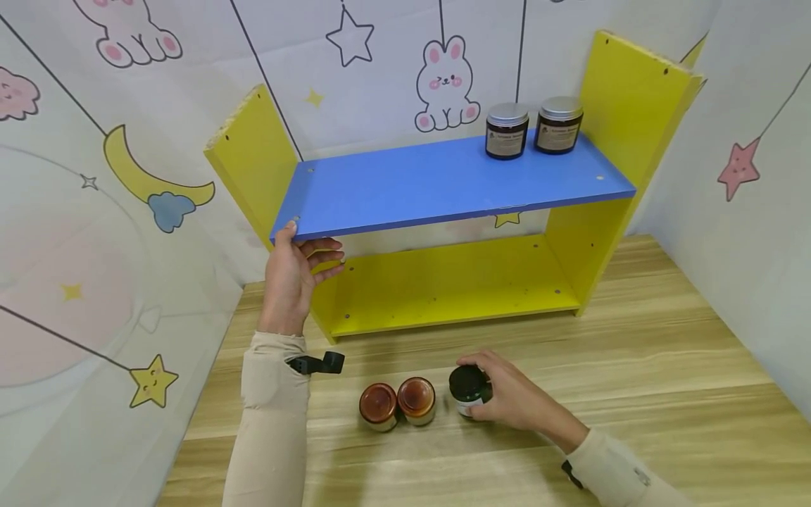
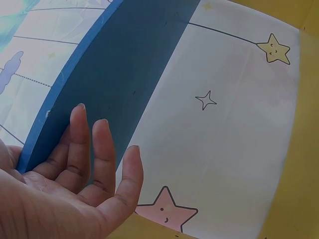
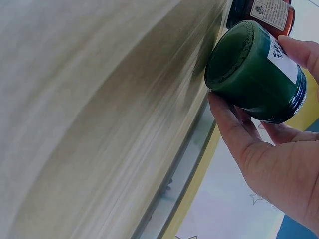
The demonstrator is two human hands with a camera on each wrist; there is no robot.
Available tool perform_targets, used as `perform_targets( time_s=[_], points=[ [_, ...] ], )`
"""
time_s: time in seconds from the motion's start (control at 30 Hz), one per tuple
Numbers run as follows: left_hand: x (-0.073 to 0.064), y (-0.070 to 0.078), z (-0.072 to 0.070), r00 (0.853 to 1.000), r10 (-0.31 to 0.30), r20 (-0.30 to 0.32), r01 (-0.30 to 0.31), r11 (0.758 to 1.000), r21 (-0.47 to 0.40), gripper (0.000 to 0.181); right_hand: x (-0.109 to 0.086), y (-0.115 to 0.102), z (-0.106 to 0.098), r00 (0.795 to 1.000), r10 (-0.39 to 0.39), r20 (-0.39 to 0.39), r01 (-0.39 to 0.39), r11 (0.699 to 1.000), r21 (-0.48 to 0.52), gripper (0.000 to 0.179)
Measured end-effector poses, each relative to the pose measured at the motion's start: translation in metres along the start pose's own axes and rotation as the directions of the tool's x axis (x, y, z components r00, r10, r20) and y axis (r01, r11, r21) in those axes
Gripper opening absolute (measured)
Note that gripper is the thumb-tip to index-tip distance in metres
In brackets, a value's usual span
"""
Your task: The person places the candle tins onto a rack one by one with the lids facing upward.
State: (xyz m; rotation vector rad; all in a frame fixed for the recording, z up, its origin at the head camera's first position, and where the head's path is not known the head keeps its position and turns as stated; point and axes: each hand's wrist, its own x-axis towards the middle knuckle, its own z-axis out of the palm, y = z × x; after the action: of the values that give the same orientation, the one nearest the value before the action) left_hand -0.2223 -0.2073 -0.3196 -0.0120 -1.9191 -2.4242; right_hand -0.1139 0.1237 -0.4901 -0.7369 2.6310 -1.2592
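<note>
My left hand holds the front left corner of the blue shelf board, its thumb on top and its fingers beneath. In the left wrist view several fingers spread along the board's underside. Over the table, my right hand grips a dark green glass jar with a white label. The right wrist view shows the green jar's round base, its thumb at the label and fingers under the other side. Just left of it, two amber jars stand side by side on the table.
Two brown jars with silver lids stand at the right of the blue board. Yellow side panels rise at both ends, and a yellow bottom board lies below. The unit stands on a wood-grain table, with a patterned cloth behind.
</note>
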Motion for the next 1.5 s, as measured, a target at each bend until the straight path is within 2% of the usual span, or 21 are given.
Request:
perform_targets(
  time_s=[0.73,1.03,1.23,1.5],
  points=[
    [0.001,-0.001,0.0,1.0,0.009,-0.009,-0.009,1.0,-0.003,0.049,0.002,-0.006,0.01,0.999,0.016,-0.051,-0.019,0.998,-0.057,0.068],
    [0.001,0.0,0.002,1.0,-0.004,-0.008,0.004,1.0,0.009,0.049,-0.002,-0.011,0.012,0.999,0.036,-0.031,-0.038,0.997,-0.067,0.068],
    [0.0,-0.001,0.001,1.0,-0.009,-0.002,0.009,1.0,0.011,0.05,-0.005,-0.009,0.011,1.0,0.021,-0.018,-0.022,0.999,-0.034,0.065],
    [0.001,-0.001,0.0,1.0,-0.009,-0.002,0.009,1.0,0.005,0.049,-0.007,-0.006,0.007,0.999,0.042,0.018,-0.044,0.99,0.137,0.065]
  ],
)
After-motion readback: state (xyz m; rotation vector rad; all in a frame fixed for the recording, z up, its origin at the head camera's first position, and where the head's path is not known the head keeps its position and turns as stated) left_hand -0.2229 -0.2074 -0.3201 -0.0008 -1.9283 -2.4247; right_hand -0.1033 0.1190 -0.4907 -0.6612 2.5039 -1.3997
